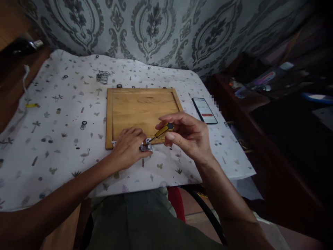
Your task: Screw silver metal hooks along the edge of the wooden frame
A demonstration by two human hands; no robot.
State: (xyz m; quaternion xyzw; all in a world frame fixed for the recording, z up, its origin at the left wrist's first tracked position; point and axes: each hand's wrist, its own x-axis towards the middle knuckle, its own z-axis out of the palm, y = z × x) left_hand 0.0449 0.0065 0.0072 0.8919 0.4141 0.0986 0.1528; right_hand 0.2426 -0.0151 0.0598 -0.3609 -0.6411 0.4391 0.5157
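Observation:
A wooden panel (140,107) with a raised frame lies flat on the patterned tablecloth (65,114). At its near edge sits a small metal hinge (146,146). My left hand (128,147) is closed over the hinge, pressing it against the panel's edge. My right hand (186,135) pinches a small screwdriver with a yellow and black handle (164,130); its tip points down and left into the hinge.
A phone (204,110) with a lit screen lies right of the panel. A second metal hinge (102,77) and small dark fittings (83,125) lie on the cloth behind and to the left. A dark side table (260,104) with clutter stands on the right.

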